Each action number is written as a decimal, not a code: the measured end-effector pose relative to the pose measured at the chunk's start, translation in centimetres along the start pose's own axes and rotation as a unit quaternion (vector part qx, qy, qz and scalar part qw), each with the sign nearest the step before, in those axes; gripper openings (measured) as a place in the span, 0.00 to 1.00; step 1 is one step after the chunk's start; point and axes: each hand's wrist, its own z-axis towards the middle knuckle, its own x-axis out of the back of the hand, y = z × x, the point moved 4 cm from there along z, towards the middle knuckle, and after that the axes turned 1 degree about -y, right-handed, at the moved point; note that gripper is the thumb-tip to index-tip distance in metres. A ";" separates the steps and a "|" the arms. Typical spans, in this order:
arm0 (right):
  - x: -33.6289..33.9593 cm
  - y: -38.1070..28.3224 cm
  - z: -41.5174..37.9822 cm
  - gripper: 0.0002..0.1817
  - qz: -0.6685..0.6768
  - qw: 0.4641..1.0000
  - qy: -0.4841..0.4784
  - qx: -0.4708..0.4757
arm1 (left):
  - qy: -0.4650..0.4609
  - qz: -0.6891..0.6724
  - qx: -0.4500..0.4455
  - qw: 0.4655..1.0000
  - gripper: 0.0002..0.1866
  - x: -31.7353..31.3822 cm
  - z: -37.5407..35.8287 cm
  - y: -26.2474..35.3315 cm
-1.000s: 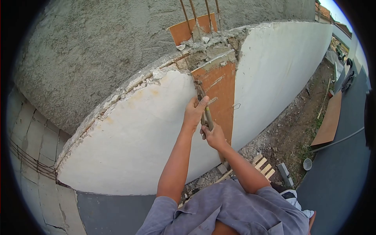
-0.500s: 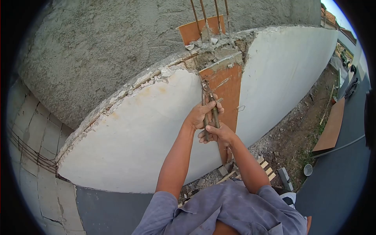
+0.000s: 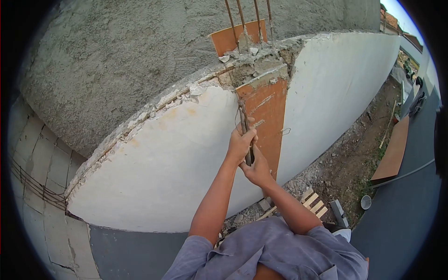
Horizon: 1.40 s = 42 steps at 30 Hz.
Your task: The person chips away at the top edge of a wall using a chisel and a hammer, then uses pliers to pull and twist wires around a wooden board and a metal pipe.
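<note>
Both of my hands are closed round a long-handled pair of pincers (image 3: 243,119), whose jaws point up at the left edge of an orange-brown board (image 3: 268,109). My left hand (image 3: 241,144) grips the handles higher up. Just below it, my right hand (image 3: 258,169) wraps round the lower handle ends. The board stands upright between two white wall faces (image 3: 186,154). A thin wire loop (image 3: 286,131) sticks out at the board's right edge. Another thin wire curves beside the pincers' head; what the jaws hold is too small to tell.
Upright rusty rebars (image 3: 257,21) rise from broken concrete above the board, before a second board piece (image 3: 225,41). A rough grey wall (image 3: 116,60) stands behind. Rebars (image 3: 39,189) jut out at left. Lower right are wooden slats (image 3: 313,203), a block (image 3: 339,212) and a bucket (image 3: 366,202).
The pincers' handles have come together, and the tool has turned more upright. My right hand has moved slightly down and my left hand has shifted a little lower along the handles.
</note>
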 end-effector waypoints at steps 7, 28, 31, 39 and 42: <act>0.3 0.5 -1.2 0.19 0.376 0.814 -0.284 -0.339 | -0.238 -0.412 0.083 0.875 0.25 -0.9 -1.2 0.8; -0.6 3.6 -2.0 0.17 0.539 0.706 -0.354 -0.293 | 0.028 0.063 0.046 0.997 0.21 0.2 -4.6 2.1; 0.3 3.6 -1.2 0.16 0.130 0.925 -0.257 -0.248 | 0.048 0.061 -0.010 0.997 0.24 -0.4 -4.7 1.8; 2.0 0.4 -2.9 0.24 0.066 0.983 -0.136 -0.101 | 0.007 -0.032 0.050 0.998 0.28 -1.6 -3.3 0.1; 1.8 0.0 -3.1 0.24 0.406 0.837 -0.231 -0.284 | -0.136 -0.215 0.087 0.963 0.26 -0.7 -4.3 -0.1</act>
